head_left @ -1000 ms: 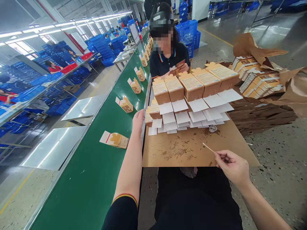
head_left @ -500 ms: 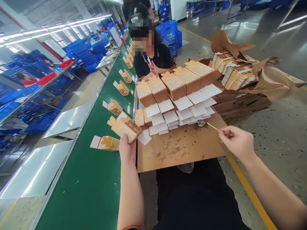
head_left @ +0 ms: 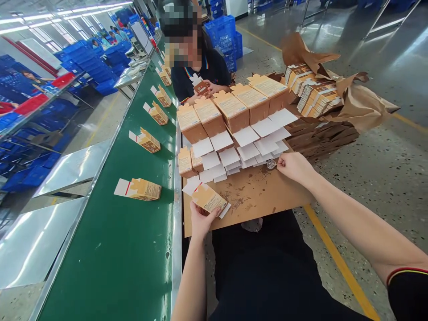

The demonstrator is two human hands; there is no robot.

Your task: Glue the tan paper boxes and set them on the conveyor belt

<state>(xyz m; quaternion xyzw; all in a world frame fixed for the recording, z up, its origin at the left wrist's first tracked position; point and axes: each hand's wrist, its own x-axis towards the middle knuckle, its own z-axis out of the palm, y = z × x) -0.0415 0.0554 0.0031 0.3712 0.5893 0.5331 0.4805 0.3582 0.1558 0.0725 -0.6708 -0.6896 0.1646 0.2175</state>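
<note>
My left hand (head_left: 201,219) grips a tan printed carton (head_left: 207,197) over the board's left side. White flaps stick out at both of the carton's ends, one with a red strip. My right hand (head_left: 294,166) is pinched round a thin swab-like stick, now mostly hidden by the fingers. Its fingertips are right beside a small clear dish (head_left: 271,164) on the brown board (head_left: 261,194). Behind the dish stand stacked tan cartons (head_left: 230,109), with white flaps (head_left: 245,136) hanging toward me.
On the left runs a green conveyor belt (head_left: 133,249) carrying a row of cartons (head_left: 145,189). A co-worker (head_left: 200,67) sits across the stack, holding a carton. Flat carton bundles (head_left: 317,91) lie on brown paper at the right. Blue crates (head_left: 220,38) stand behind.
My left hand has brought its carton from above the belt's edge to the board, turning it. My right hand has moved the stick leftward to the dish. The co-worker now holds a carton.
</note>
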